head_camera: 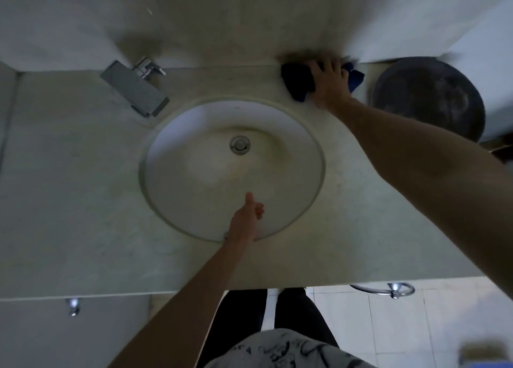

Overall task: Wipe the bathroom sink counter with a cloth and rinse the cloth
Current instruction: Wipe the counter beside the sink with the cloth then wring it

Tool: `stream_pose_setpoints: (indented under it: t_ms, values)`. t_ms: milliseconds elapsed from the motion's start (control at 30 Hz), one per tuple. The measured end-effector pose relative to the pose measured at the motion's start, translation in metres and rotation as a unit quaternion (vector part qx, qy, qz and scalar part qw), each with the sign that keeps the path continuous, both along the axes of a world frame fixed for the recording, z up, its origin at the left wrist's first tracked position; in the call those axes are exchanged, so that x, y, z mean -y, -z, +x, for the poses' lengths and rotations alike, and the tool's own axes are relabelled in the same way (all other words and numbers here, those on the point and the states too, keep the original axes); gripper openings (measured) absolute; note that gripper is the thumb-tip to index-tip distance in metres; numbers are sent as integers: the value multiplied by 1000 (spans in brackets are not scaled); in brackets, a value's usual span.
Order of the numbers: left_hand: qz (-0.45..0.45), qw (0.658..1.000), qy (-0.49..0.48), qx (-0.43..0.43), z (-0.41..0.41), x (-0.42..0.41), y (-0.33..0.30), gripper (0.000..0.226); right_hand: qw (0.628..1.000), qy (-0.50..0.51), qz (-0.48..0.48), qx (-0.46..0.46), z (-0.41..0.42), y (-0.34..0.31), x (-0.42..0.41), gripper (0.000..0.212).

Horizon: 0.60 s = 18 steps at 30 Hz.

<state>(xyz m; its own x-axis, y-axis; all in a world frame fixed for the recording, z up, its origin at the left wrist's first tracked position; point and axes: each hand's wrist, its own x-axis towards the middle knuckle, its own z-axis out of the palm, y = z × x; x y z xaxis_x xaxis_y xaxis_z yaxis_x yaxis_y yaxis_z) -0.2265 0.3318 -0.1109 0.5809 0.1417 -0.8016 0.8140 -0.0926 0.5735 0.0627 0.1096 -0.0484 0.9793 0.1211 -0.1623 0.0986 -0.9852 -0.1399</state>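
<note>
Pressing cloth (pixel 297 82) into counter (pixel 83 178) corner with spread-fingered right hand (pixel 330 82) for scrubbing contact; hovering left hand (pixel 246 219), fingers curled, clear over sink (pixel 177 151)

Crumpled dark navy cloth (pixel 298 82) is seen with a brighter blue edge. Pale beige stone counter (pixel 83 187) is faintly mottled. Round white basin (pixel 194 178), silver rectangular metal faucet (pixel 136 88), dark grey round bin (pixel 427 98), black-printed grey shirt (pixel 277 351) are noted.

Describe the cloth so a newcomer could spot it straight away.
Start at the round white sink basin set in the pale counter. Go to the counter's far right corner, where the right hand presses down. The cloth under it is dark blue, the only fabric on the counter.
</note>
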Motion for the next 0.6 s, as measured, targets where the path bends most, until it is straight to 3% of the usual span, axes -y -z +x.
stream_pose_setpoints:
  t_ms: [600]
  values:
    - [53, 996, -10, 70, -11, 21, -48, 68, 999, 11, 3, -30, -258, -9, 70, 58]
